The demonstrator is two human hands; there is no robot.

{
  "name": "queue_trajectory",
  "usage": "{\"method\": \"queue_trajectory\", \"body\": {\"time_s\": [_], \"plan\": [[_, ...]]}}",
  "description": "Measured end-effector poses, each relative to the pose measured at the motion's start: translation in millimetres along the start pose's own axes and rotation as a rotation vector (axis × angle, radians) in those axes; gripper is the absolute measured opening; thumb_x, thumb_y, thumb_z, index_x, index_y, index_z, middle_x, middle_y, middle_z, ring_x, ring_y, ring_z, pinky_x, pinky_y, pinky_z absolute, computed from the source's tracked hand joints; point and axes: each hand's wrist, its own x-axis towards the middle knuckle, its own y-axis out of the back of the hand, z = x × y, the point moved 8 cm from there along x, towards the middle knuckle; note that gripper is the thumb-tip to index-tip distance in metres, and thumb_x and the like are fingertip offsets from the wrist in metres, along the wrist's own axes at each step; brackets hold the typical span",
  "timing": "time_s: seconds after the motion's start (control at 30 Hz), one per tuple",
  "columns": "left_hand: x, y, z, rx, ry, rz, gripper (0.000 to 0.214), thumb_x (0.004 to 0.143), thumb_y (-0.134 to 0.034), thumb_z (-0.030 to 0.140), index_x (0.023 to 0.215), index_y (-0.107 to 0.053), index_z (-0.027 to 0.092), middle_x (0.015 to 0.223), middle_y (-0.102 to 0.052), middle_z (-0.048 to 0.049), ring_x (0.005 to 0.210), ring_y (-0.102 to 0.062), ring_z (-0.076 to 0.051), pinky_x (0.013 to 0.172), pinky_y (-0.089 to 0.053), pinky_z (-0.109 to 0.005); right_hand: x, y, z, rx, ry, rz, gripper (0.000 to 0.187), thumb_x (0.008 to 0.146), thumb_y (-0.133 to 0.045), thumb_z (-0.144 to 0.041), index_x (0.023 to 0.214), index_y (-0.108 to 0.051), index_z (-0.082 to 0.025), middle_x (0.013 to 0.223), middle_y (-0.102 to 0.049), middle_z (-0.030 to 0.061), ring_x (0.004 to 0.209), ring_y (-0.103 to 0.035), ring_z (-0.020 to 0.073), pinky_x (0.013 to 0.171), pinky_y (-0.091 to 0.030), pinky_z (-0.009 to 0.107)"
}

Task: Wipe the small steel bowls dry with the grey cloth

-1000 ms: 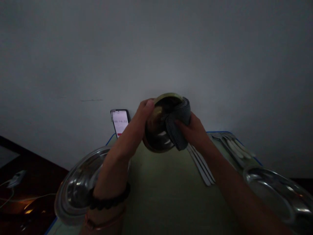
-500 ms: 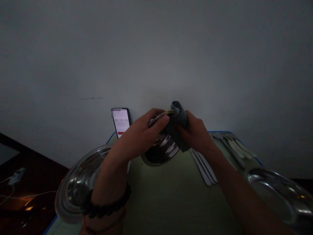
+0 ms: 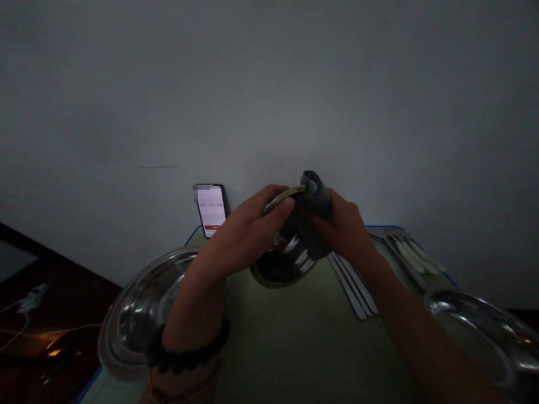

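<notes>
A shiny metal bowl (image 3: 286, 264) is held tilted above the green tabletop (image 3: 290, 336). My left hand (image 3: 256, 224) is closed on its rim, thumb on the near side and fingers behind. My right hand (image 3: 343, 224) is closed around a dark, finely patterned cloth (image 3: 316, 202), which is folded over the right part of the bowl's rim and hangs against its side. The fingertips behind the cloth are hidden.
A large metal basin (image 3: 138, 308) stands at the left, partly behind my left forearm. A phone (image 3: 211, 209) showing a timer leans on the wall. Flat metal utensils (image 3: 353, 286), pale-handled cutlery (image 3: 415, 252) and another metal basin (image 3: 475, 331) lie at the right.
Both hands, the bowl and the cloth appear slightly further right in view; the surroundings have shifted a little too. The grips look the same. The phone's timer has advanced by one second.
</notes>
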Motion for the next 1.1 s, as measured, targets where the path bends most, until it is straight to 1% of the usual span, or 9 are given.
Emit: {"method": "queue_trajectory", "body": {"time_s": [0.1, 0.2, 0.33, 0.43, 0.53, 0.7, 0.83, 0.97, 1.1], "plan": [[2.3, 6.5, -1.9, -0.156, -0.018, 0.097, 0.037, 0.086, -0.050, 0.045, 0.115, -0.058, 0.023, 0.095, -0.066, -0.0026, 0.089, -0.061, -0.020, 0.076, -0.049, -0.031, 0.9, 6.0, 5.5, 0.102, -0.034, 0.130, 0.030, 0.079, -0.057, -0.044, 0.093, -0.060, -0.018, 0.087, -0.067, 0.0095, 0.079, -0.060, 0.0239, 0.066, -0.044, 0.035], [4.5, 12.8, -2.4, -0.254, -0.070, 0.311, 0.039, 0.086, -0.048, 0.048, 0.118, -0.054, 0.026, 0.106, -0.065, -0.0017, 0.102, -0.059, -0.021, 0.082, -0.048, -0.031, -2.4, -3.1, 16.8, 0.333, -0.137, 0.232, 0.029, 0.082, -0.052, -0.042, 0.095, -0.060, -0.016, 0.095, -0.067, 0.0114, 0.087, -0.061, 0.0235, 0.076, -0.047, 0.038], [4.5, -1.6, -4.8, -0.254, -0.099, 0.536, 0.042, 0.091, -0.039, 0.045, 0.130, -0.038, 0.031, 0.135, -0.050, 0.0002, 0.124, -0.045, -0.020, 0.101, -0.039, -0.033, -11.6, -47.8, 26.6, 0.906, -0.356, 0.148, 0.034, 0.084, -0.047, -0.035, 0.112, -0.052, -0.017, 0.117, -0.063, 0.0130, 0.102, -0.062, 0.0211, 0.086, -0.049, 0.040], [3.3, -14.7, -0.8, -0.172, -0.154, 0.597, 0.044, 0.093, -0.037, 0.039, 0.135, -0.029, 0.031, 0.147, -0.034, 0.0000, 0.133, -0.035, -0.019, 0.108, -0.030, -0.033, -15.4, -65.8, 24.7, 1.097, -0.433, 0.075, 0.037, 0.082, -0.050, -0.029, 0.117, -0.048, -0.017, 0.123, -0.060, 0.0143, 0.104, -0.063, 0.0201, 0.090, -0.050, 0.039], [5.6, -17.7, 5.4, -0.160, -0.204, 0.496, 0.053, 0.088, -0.048, 0.032, 0.137, -0.026, 0.030, 0.147, -0.033, -0.0017, 0.133, -0.035, -0.020, 0.110, -0.028, -0.033, -9.5, -56.8, 25.9, 1.057, -0.384, 0.048, 0.040, 0.079, -0.055, -0.029, 0.117, -0.049, -0.017, 0.122, -0.061, 0.0133, 0.106, -0.061, 0.0205, 0.092, -0.048, 0.041], [5.7, 0.3, 6.9, -0.296, -0.078, 0.262, 0.060, 0.080, -0.061, 0.029, 0.132, -0.033, 0.031, 0.121, -0.058, -0.0003, 0.113, -0.055, -0.021, 0.097, -0.044, -0.034, 6.4, -11.8, 29.5, 0.731, -0.233, 0.120, 0.042, 0.072, -0.063, -0.029, 0.110, -0.051, -0.018, 0.113, -0.063, 0.0102, 0.101, -0.060, 0.0215, 0.091, -0.047, 0.042], [0.1, 11.7, 10.5, -0.271, -0.046, 0.227, 0.035, 0.081, -0.057, 0.033, 0.116, -0.051, 0.026, 0.107, -0.065, 0.0002, 0.104, -0.060, -0.022, 0.091, -0.048, -0.034, 10.9, 16.7, 11.7, 0.440, -0.035, 0.136, 0.031, 0.073, -0.061, -0.023, 0.103, -0.053, -0.019, 0.104, -0.064, 0.0076, 0.095, -0.058, 0.0222, 0.087, -0.047, 0.041], [-1.4, 9.4, 11.9, -0.349, -0.070, 0.214, 0.037, 0.079, -0.059, 0.030, 0.115, -0.054, 0.025, 0.108, -0.067, 0.0005, 0.105, -0.061, -0.022, 0.092, -0.049, -0.035, 9.5, 27.1, 4.8, 0.307, 0.029, 0.125, 0.030, 0.075, -0.059, -0.022, 0.104, -0.053, -0.020, 0.101, -0.063, 0.0067, 0.092, -0.058, 0.0231, 0.082, -0.048, 0.042], [0.2, 1.4, 7.5, -0.432, 0.000, 0.146, 0.040, 0.081, -0.056, 0.036, 0.119, -0.056, 0.024, 0.113, -0.066, -0.0021, 0.111, -0.058, -0.026, 0.092, -0.049, -0.039, 8.6, 33.2, 1.6, 0.217, 0.056, 0.110, 0.028, 0.074, -0.059, -0.023, 0.102, -0.054, -0.021, 0.100, -0.063, 0.0067, 0.091, -0.058, 0.0246, 0.081, -0.047, 0.043]]}}
